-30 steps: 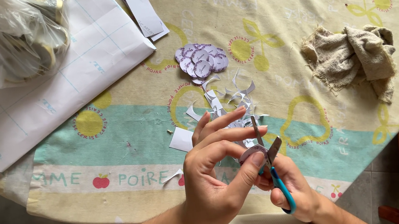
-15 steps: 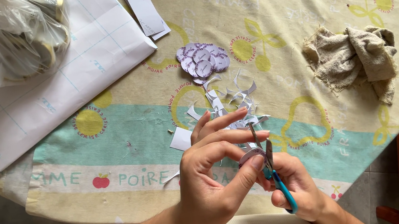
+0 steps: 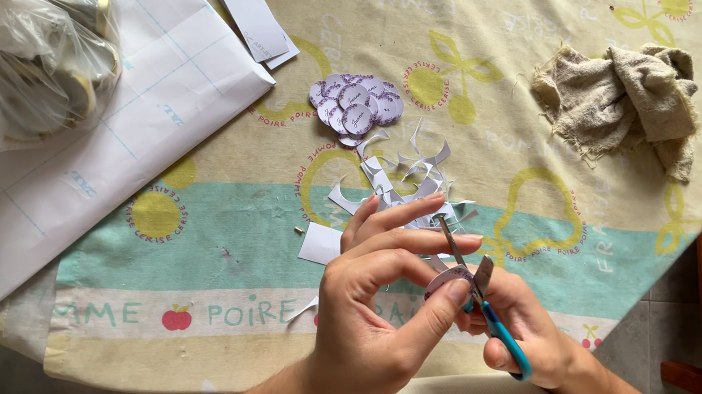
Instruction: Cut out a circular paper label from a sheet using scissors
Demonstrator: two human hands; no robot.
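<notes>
My left hand (image 3: pixel 383 301) pinches a small round paper piece (image 3: pixel 445 278) between thumb and forefinger, its other fingers spread. My right hand (image 3: pixel 527 332) grips blue-handled scissors (image 3: pixel 485 308), whose blades are parted around the edge of that piece. Both hands hover over the near edge of the table. Just beyond them lies a heap of white paper scraps (image 3: pixel 403 179). Farther back sits a small pile of cut purple-and-white paper circles (image 3: pixel 355 108).
A fruit-patterned tablecloth (image 3: pixel 221 241) covers the table. A large white gridded sheet (image 3: pixel 82 142) lies at the left with a clear plastic bag of rings (image 3: pixel 26 64) on it. White paper strips (image 3: pixel 250 12) lie at the top, a crumpled beige cloth (image 3: pixel 627 97) at the right.
The scissors' blades have shifted slightly around the round piece as my left hand turns it. Everything on the table stays where it was.
</notes>
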